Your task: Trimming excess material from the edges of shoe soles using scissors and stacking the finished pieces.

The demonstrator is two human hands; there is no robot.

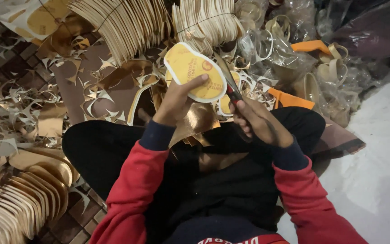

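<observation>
The yellow insole piece [194, 71] you hold sits just above the middle of the frame: an elongated sole shape with a yellow printed face and a white rim running all round its edge. Your left hand [177, 101] has it in a closed grip, thumb laid across the yellow face near its lower edge, fingers hidden behind it. At its right edge the blades of the scissors [229, 84] meet the white rim; your right hand [258, 121] is wrapped shut around their red handles just below.

Under both hands, a crumpled gold sheet [199, 119] lies across your lap, between your black trousers.

Room around the piece is tight. Directly above it, two bundled stacks of cut insoles [127, 22] fan out along the top of the frame. To the left, the floor [68, 92] is strewn with gold and white offcuts [14, 108]. In the lower left another row of gold-faced soles [37, 185] stands on edge. Upper right holds clear plastic bags [290, 49] with straps and orange pieces. Only the pale surface [380, 158] at the right edge lies open.
</observation>
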